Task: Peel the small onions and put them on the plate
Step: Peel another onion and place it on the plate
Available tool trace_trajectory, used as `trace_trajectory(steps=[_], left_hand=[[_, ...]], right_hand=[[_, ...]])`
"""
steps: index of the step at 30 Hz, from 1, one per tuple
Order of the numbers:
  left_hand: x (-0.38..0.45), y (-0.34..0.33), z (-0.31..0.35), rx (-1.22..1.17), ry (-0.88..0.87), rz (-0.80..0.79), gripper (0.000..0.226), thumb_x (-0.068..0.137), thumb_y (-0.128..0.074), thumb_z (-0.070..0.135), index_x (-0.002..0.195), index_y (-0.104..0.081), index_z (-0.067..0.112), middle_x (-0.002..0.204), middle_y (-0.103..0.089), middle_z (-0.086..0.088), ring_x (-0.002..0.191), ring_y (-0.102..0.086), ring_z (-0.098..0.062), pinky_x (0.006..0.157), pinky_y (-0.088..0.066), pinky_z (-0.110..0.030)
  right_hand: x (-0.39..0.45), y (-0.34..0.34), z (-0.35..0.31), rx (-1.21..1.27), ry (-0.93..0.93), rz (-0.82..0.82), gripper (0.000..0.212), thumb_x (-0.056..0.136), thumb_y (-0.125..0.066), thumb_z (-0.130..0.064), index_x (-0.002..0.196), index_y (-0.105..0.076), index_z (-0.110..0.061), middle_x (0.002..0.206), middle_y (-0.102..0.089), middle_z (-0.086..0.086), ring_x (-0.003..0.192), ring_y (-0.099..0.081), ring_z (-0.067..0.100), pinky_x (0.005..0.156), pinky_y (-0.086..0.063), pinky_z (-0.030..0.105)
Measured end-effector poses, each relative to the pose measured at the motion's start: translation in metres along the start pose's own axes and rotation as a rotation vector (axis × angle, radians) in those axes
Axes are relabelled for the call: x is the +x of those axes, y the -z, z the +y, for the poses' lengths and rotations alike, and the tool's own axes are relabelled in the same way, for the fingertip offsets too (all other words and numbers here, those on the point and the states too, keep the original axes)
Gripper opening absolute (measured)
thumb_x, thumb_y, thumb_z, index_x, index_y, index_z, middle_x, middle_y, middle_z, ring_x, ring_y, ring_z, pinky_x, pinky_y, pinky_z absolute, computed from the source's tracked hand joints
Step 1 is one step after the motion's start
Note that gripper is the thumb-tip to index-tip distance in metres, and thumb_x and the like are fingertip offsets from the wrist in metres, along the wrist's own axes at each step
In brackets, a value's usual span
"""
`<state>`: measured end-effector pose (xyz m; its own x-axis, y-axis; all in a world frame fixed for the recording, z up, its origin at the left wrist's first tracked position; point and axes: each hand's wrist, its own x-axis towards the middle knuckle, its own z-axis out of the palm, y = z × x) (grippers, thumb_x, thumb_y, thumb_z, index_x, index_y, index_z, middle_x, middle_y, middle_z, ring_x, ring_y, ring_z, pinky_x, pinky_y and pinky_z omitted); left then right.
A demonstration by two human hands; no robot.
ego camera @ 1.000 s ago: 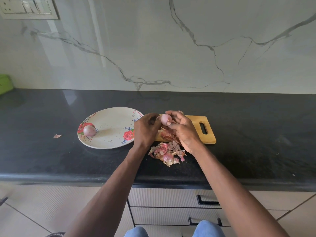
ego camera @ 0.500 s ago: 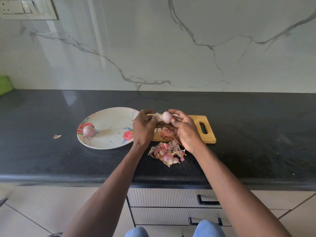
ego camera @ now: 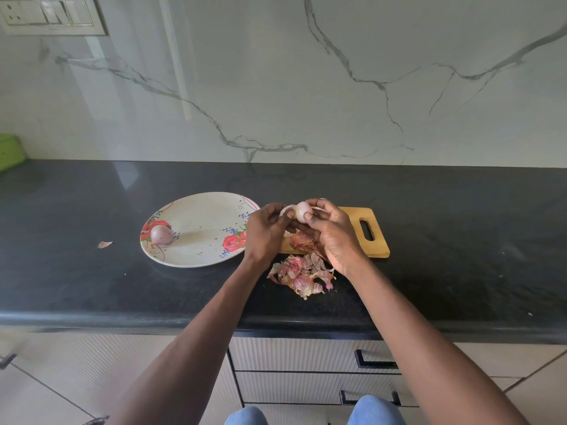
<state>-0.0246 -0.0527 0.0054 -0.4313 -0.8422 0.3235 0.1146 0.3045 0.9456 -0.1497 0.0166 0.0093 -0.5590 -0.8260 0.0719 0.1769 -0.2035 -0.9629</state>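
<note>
The right hand (ego camera: 333, 237) curls its fingers and thumb round a small onion (ego camera: 302, 211), held up between the fingertips of both hands, above the far end of the wooden cutting board (ego camera: 362, 237). The left hand (ego camera: 264, 233) pinches a pale flap of skin (ego camera: 286, 210) that stands off the onion's left side, just beside its thumb. I judge the bulb light, firm and rather slick once bare, so it wants holding round its belly with the right fingertips while the left takes the loose skin by its free edge; the skin looks thin and brittle and will likely tear into scraps. Counted: one onion in the fingers, one peeled onion (ego camera: 161, 235) on the floral plate (ego camera: 199, 256) to the left of the left hand, so two onions in view; one plate; one board. A heap of peels (ego camera: 299, 276) lies below the wrists on the black counter (ego camera: 460, 240), and one stray scrap (ego camera: 105, 244) lies well left of the plate
</note>
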Motion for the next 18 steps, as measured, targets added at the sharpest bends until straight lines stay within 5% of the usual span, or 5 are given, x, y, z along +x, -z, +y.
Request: trace_trajectory(steps=[9, 13, 18], left_hand=[[0.006, 0.005, -0.001, -0.062, 0.045, 0.198, 0.016, 0.098, -0.064, 0.011, 0.110, -0.069, 0.002, 0.083, -0.074, -0.012, 0.068, -0.072, -0.020, 0.070, -0.060, -0.034], [0.004, 0.003, 0.000, 0.319, -0.025, 0.201, 0.036, 0.094, -0.057, 0.002, 0.128, -0.067, 0.008, 0.123, -0.071, -0.009, 0.104, -0.069, -0.017, 0.088, -0.054, -0.023], [-0.002, 0.002, 0.006, 0.333, -0.078, 0.108, 0.049, 0.084, -0.060, 0.013, 0.133, -0.065, 0.014, 0.137, -0.062, -0.003, 0.117, -0.061, -0.018, 0.094, -0.049, -0.027]], right_hand=[[-0.007, 0.000, -0.015, 0.368, -0.072, -0.080, 0.029, 0.095, -0.048, 0.015, 0.116, -0.061, 0.001, 0.128, -0.060, 0.028, 0.113, -0.063, 0.039, 0.087, -0.061, 0.037], [-0.006, 0.002, -0.016, 0.345, -0.039, -0.074, 0.038, 0.091, -0.048, 0.022, 0.113, -0.065, -0.004, 0.124, -0.063, 0.022, 0.113, -0.064, 0.032, 0.078, -0.060, 0.029], [-0.004, 0.004, -0.007, 0.158, 0.024, -0.069, 0.046, 0.087, -0.055, 0.021, 0.118, -0.066, -0.011, 0.117, -0.070, 0.013, 0.114, -0.067, 0.029, 0.098, -0.055, 0.046]])
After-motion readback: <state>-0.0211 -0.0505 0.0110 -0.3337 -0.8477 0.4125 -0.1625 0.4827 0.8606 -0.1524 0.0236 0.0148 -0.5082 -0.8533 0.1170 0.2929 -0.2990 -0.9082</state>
